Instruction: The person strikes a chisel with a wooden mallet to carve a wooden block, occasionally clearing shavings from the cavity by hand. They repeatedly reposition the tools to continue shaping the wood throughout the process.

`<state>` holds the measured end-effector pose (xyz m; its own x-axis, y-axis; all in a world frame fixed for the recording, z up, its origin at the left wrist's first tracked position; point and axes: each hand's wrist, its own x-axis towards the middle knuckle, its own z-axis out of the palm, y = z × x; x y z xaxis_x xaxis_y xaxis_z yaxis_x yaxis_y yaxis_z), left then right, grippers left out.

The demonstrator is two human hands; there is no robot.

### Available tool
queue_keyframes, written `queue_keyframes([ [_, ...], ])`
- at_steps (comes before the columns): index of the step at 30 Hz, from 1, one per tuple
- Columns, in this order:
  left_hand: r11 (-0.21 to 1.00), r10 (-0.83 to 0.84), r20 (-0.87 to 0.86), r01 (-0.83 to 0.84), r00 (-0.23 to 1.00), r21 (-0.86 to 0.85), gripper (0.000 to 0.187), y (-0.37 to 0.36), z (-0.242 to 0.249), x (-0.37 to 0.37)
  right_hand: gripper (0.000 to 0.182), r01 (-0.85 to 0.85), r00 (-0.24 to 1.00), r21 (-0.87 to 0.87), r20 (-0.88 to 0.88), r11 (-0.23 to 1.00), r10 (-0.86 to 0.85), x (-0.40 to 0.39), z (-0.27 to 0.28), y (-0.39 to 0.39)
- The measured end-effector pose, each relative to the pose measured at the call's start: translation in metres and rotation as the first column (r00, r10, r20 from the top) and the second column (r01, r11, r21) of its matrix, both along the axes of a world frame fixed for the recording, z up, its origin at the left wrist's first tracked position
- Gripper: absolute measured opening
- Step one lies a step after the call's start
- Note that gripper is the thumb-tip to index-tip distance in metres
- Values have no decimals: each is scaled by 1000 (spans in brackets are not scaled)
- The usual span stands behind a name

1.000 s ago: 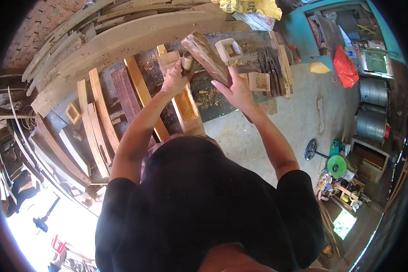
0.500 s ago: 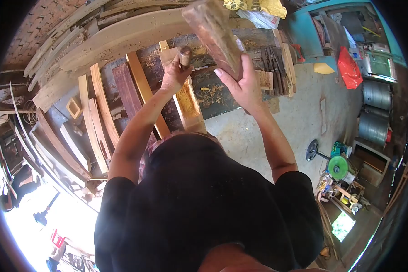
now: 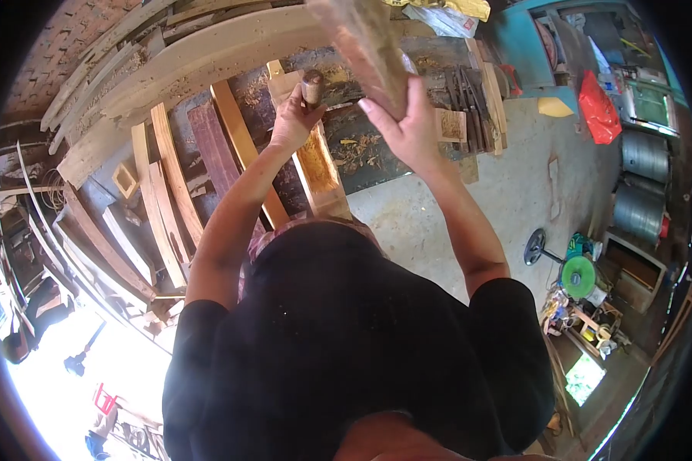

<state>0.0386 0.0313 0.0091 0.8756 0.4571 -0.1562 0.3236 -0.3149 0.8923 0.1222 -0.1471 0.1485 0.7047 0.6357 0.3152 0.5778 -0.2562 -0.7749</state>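
Note:
My left hand (image 3: pixel 294 121) is wrapped round a short brown cylindrical handle (image 3: pixel 312 87), held upright over a light wooden piece. Below it lies a wooden beam with a long hollow (image 3: pixel 317 167) cut into it, rough and yellowish inside. My right hand (image 3: pixel 407 131) grips the lower end of a thick, worn wooden block (image 3: pixel 367 58), raised and tilted to the left, its top cut off by the frame edge. Whatever is under the handle is hidden by my left hand.
Wooden planks (image 3: pixel 178 173) lie side by side at the left. Several dark tools (image 3: pixel 473 107) rest right of the wood shavings (image 3: pixel 365 154). A green fan (image 3: pixel 578 277), a red bag (image 3: pixel 600 111) and metal drums (image 3: pixel 643 157) stand at the right.
The wooden block in my right hand has risen slightly, more of it leaving the frame. My left hand stays round the handle, nearly unmoved.

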Motion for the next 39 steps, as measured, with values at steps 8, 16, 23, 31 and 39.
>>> queue_keyframes([
  [8, 998, 52, 7, -52, 999, 31, 49, 4, -33, -18, 49, -48, 996, -268, 58, 962, 66, 3, -11, -5],
  [16, 961, 177, 196, -127, 964, -246, 21, 25, -6, -41, 47, 41, 977, -202, -198, 979, -81, -34, -33, -30],
  [23, 982, 17, 157, 13, 987, -189, 28, 12, -4, -62, 49, 70, 978, -33, -196, 997, -75, -66, -3, -9],
  [31, 995, 18, 341, 18, 940, -103, 22, 5, -32, -60, 46, -74, 997, -388, -35, 919, 65, -56, -18, -8],
  [39, 885, 181, 253, -45, 950, -464, 25, 14, -53, -42, 49, -137, 990, -427, -46, 894, 130, -57, -21, 7],
])
